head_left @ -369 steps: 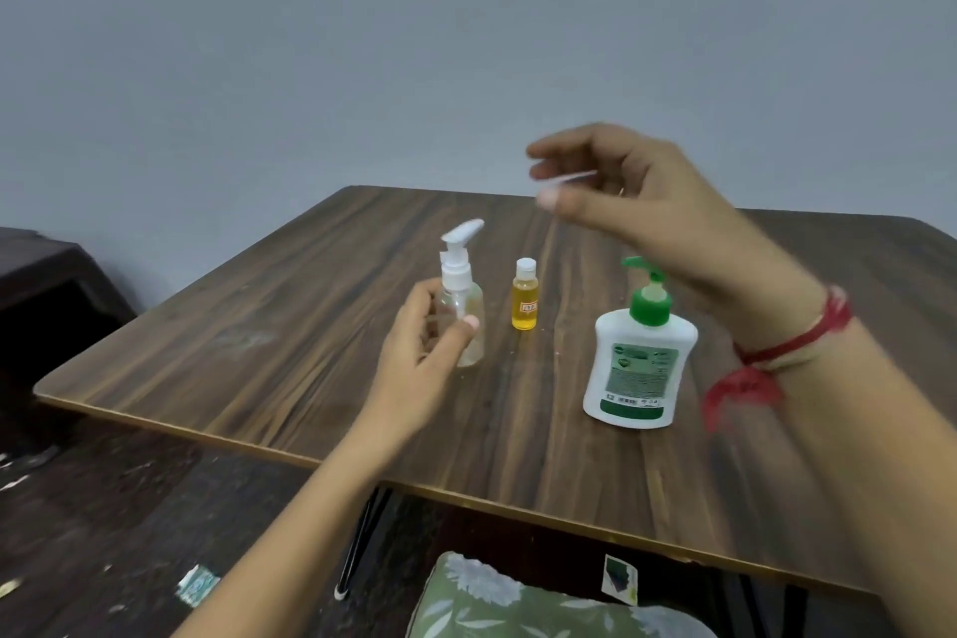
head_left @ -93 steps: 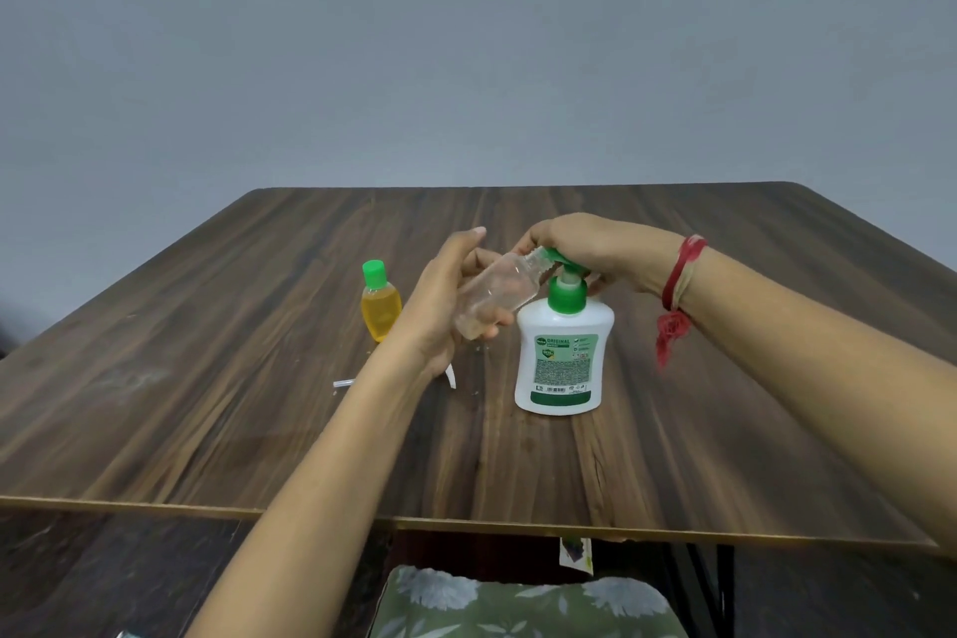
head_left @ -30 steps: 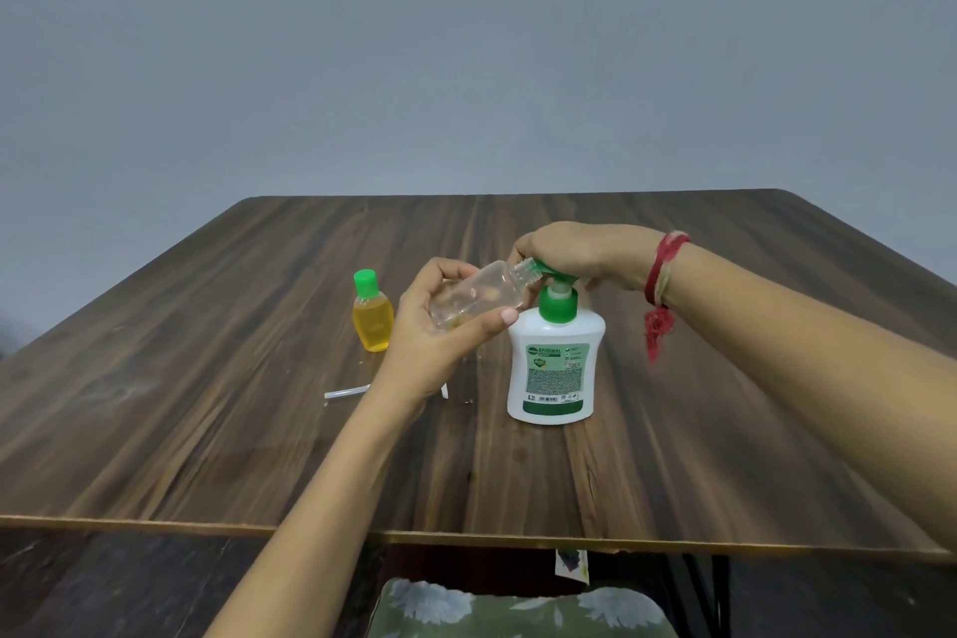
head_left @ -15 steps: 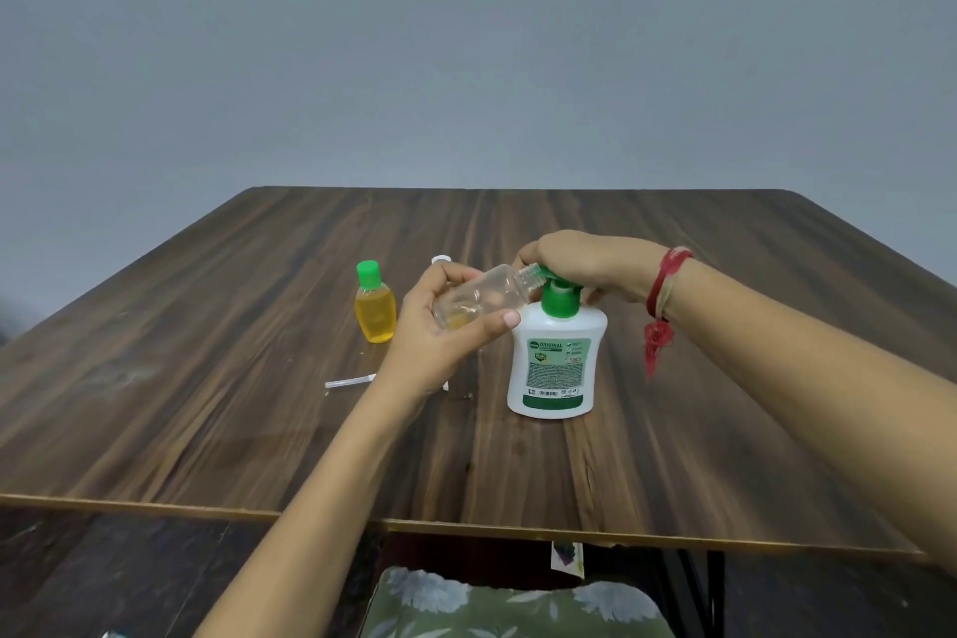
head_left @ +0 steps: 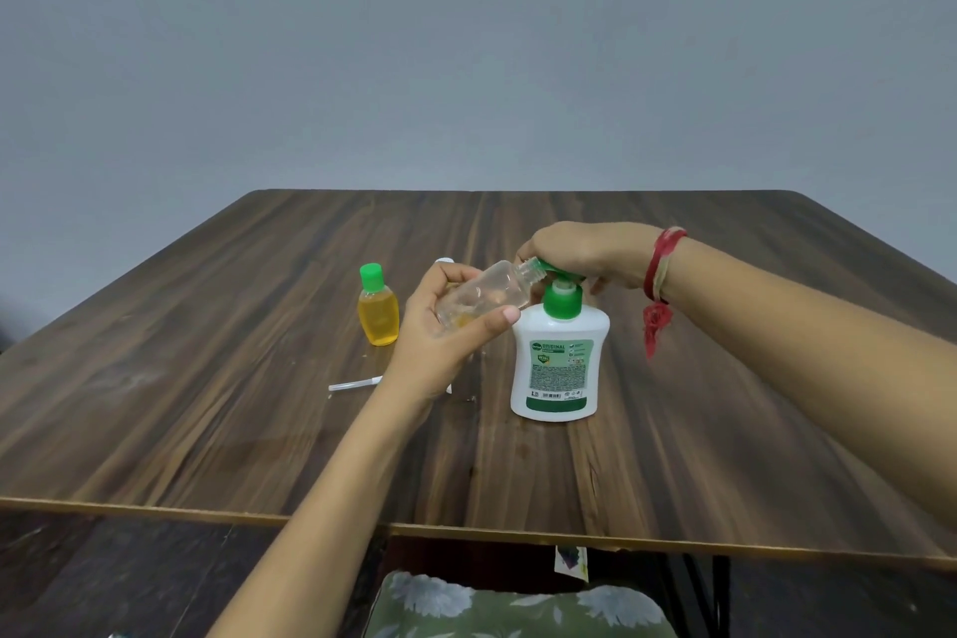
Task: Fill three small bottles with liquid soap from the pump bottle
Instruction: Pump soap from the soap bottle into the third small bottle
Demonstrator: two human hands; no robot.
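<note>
My left hand (head_left: 440, 337) grips a clear small bottle (head_left: 484, 295), tilted with its open neck against the green spout of the pump bottle (head_left: 556, 358). A little yellow soap lies at the clear bottle's low end. My right hand (head_left: 580, 251) is closed over the green pump head, pressing from above. The white pump bottle stands upright on the wooden table (head_left: 207, 404). A small yellow-filled bottle with a green cap (head_left: 378, 308) stands to the left. A white cap (head_left: 444, 261) peeks out behind my left hand.
A thin white pump tube (head_left: 352, 384) lies on the table left of my left wrist. The table's front edge runs across the lower part of the view. A green floral cushion (head_left: 518, 609) sits below it.
The pump head has come up slightly and my right hand still rests on it. The clear bottle stays at the spout, holding slightly more yellow soap than a second ago.
</note>
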